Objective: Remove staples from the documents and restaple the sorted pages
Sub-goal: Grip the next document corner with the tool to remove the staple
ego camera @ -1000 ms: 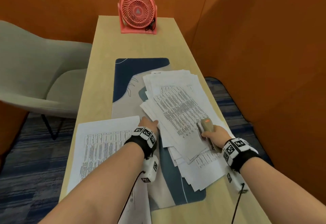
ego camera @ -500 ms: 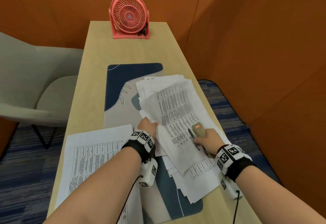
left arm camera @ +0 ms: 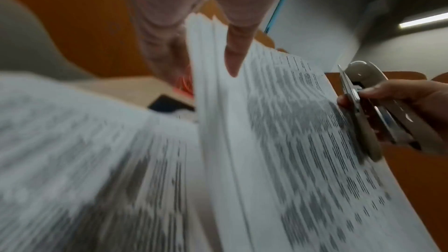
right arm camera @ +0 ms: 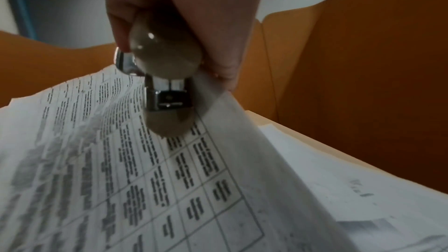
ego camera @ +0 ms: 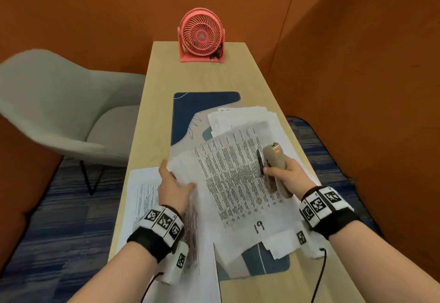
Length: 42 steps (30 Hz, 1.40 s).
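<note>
While the left hand [ego camera: 175,187] is pinching a thin, floppy bundle of white printed pages [ego camera: 234,178] by its left edge above the paper pile on the wooden desk [ego camera: 154,102], the right hand [ego camera: 289,174] is gripping a beige stapler [ego camera: 276,167] at the opposite edge. I'm guessing it'll sag unless pinched near a corner.

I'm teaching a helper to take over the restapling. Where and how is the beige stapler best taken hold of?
Grip the stapler round its long beige body, well behind the metal nose, coming from its right side, as the right hand does now. The body is long and rounded, and its mouth faces left toward the lifted sheaf, so that side probably should stay free.
</note>
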Tool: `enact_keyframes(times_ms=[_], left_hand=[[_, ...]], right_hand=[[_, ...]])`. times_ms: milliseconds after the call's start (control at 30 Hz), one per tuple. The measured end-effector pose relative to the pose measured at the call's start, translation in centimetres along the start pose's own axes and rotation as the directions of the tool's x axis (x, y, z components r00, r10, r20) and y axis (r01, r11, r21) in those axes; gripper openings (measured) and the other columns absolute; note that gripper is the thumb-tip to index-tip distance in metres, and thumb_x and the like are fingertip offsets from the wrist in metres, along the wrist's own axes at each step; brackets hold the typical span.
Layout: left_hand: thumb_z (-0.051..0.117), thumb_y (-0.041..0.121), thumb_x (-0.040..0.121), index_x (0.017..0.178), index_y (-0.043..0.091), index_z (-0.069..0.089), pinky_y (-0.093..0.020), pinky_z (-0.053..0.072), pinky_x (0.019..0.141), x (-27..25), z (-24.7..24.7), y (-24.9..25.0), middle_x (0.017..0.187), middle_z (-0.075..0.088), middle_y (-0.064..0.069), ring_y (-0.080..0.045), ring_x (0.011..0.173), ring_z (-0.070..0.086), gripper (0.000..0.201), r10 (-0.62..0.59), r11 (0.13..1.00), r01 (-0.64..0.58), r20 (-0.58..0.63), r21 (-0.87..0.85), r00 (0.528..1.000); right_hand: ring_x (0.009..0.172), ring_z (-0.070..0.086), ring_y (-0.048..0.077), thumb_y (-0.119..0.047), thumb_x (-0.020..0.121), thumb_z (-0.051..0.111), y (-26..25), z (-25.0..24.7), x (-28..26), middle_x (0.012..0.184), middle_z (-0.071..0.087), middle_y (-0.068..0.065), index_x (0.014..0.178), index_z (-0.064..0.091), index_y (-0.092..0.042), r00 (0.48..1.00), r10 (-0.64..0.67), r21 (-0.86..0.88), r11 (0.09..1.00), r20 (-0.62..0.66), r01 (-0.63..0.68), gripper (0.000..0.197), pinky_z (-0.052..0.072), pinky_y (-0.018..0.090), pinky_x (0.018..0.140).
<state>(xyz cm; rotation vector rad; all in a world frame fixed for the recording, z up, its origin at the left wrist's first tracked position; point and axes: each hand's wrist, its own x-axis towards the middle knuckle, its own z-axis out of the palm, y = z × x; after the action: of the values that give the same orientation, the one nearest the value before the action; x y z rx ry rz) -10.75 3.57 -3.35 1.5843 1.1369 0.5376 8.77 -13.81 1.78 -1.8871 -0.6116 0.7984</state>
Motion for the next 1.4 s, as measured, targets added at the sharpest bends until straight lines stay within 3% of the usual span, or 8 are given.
enact_keyframes(times_ms=[67,167,333,467,633,800,1100,1400], left_hand=[[0.077,0.013,0.073,0.149,0.017,0.005,-0.038,0.020,0.112,-0.8,-1.6,1.3,0.146,0.031,-0.011,-0.024,0.136,0.023,0.104,0.185,0.961,-0.158,-0.104,0.226,0.977],[0.071,0.031,0.078,0.148,0.019,0.013,-0.047,0.012,0.116,-1.6,-2.8,2.6,0.152,0.023,-0.004,-0.023,0.140,0.019,0.092,0.316,0.801,-0.339,0.133,0.494,0.939],[0.061,0.020,0.089,0.106,0.011,0.067,-0.034,0.050,0.090,-2.6,-4.0,2.3,0.104,0.070,-0.010,-0.022,0.096,0.065,0.020,0.143,0.941,-0.239,0.356,0.241,0.923],[0.063,0.018,0.087,0.083,0.010,0.071,-0.034,0.053,0.078,-3.9,-4.7,1.2,0.083,0.072,-0.009,-0.023,0.077,0.068,0.012,0.098,0.986,-0.138,0.335,0.097,0.937],[0.061,0.010,0.087,0.081,0.012,0.069,-0.031,0.054,0.076,-5.9,-5.0,1.3,0.077,0.072,-0.003,-0.019,0.072,0.068,0.010,0.060,0.993,-0.016,0.383,-0.117,0.922],[0.058,0.008,0.088,0.090,0.006,0.068,-0.032,0.055,0.075,-7.4,-5.0,2.4,0.085,0.071,-0.012,-0.024,0.076,0.068,0.010,0.064,0.984,0.015,0.431,-0.176,0.900],[0.059,0.013,0.089,0.090,0.002,0.070,-0.045,0.053,0.083,-9.3,-4.6,3.1,0.090,0.070,-0.024,-0.041,0.087,0.066,0.015,0.063,0.977,0.026,0.403,-0.213,0.913],[0.058,0.008,0.088,0.080,0.002,0.070,-0.030,0.055,0.067,-9.9,-4.2,3.2,0.072,0.070,-0.014,-0.024,0.065,0.066,0.015,0.001,0.966,0.109,0.428,-0.233,0.904]], right_hand=[[0.056,0.062,0.005,-0.001,0.087,0.060,-0.5,1.3,-1.5,0.081,0.061,0.002,0.100,0.053,-0.017,0.998,-0.029,-0.042,0.999,0.064,0.032,0.022,0.049,0.020,0.048],[0.064,0.064,0.000,0.001,0.086,0.061,-1.0,2.8,-3.6,0.090,0.061,0.000,0.115,0.050,-0.011,0.989,-0.052,-0.070,0.996,0.141,0.062,0.034,0.051,0.022,0.057],[0.090,0.058,0.020,-0.008,0.083,0.067,-1.0,3.9,-6.2,0.100,0.057,0.002,0.111,0.054,-0.014,0.982,-0.110,-0.228,0.963,0.153,0.144,0.032,0.050,0.020,0.070],[0.119,0.035,0.021,-0.024,0.077,0.075,-0.7,5.1,-7.7,0.128,0.038,0.004,0.111,0.062,-0.011,0.944,-0.314,-0.605,0.773,-0.103,0.191,0.038,0.035,0.038,0.101],[0.099,0.053,0.015,-0.025,0.086,0.067,-2.1,8.0,-10.6,0.107,0.054,-0.005,0.127,0.048,-0.018,0.954,-0.300,-0.554,0.794,0.003,0.251,0.046,0.041,0.019,0.076],[0.091,0.059,0.019,-0.035,0.091,0.058,-1.9,9.6,-11.2,0.109,0.063,-0.001,0.143,0.013,-0.051,0.955,-0.290,-0.608,0.746,0.069,0.271,0.070,0.048,0.033,0.076],[0.094,0.061,0.020,-0.055,0.087,0.054,-2.6,10.2,-11.8,0.101,0.066,-0.004,0.135,0.034,-0.044,0.949,-0.314,-0.636,0.732,0.001,0.243,0.053,0.049,0.033,0.076],[0.093,0.061,0.021,-0.056,0.086,0.053,-2.5,10.6,-11.5,0.101,0.065,-0.002,0.133,0.039,-0.038,0.936,-0.351,-0.640,0.716,0.016,0.280,0.052,0.041,0.028,0.070]])
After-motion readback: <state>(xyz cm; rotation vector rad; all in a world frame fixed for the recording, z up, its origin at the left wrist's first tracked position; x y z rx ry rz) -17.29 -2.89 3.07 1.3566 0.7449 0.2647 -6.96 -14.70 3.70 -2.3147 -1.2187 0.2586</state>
